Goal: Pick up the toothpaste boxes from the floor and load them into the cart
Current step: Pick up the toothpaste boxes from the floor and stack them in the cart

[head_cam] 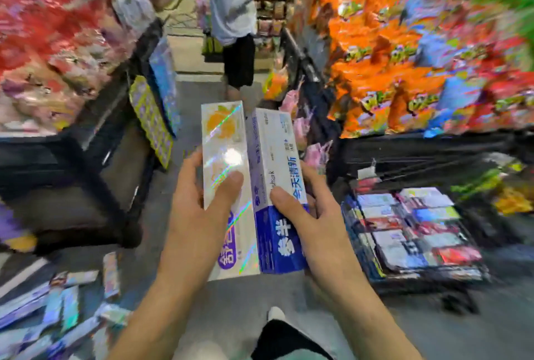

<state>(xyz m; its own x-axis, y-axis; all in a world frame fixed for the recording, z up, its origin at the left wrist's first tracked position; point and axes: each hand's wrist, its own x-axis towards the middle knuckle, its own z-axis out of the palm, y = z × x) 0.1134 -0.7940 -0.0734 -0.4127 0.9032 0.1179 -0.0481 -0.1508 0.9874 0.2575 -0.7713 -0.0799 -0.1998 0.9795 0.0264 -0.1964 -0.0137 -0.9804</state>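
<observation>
Gripping side-by-side boxes: left hand [196,215] on holographic box [225,157], right hand [306,215] on blue-white box [274,174]; cart [361,247] at 3 o'clock.

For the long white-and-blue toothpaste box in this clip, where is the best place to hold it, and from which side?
Grip the white-and-blue toothpaste box across its narrow width near the middle, coming from its outer right edge, as the right hand does. The holographic white box, held by the left hand, blocks its left side.

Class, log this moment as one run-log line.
left hand: grips holographic toothpaste box | right hand: grips blue-white toothpaste box | cart: part-loaded | floor boxes: remaining
</observation>
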